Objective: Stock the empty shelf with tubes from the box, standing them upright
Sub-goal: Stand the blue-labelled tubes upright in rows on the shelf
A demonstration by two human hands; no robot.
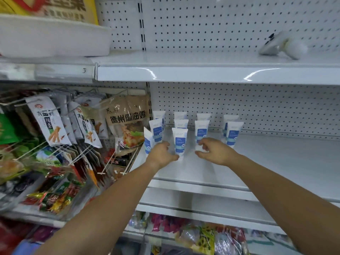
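Left hand grip touching base of nearest upright tube, closure unclear, right hand grip open, fingers curled at the next tube to the right, white shelf carrying further upright tubes in rows, pegboard back panel far.

both hands reach forward, left and right loosely curled.

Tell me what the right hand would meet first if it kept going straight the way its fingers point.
The right hand points left and slightly back into the shelf. Most likely it would meet the front tube in the middle column, which the left hand is already touching at its base; depth is hard to judge.
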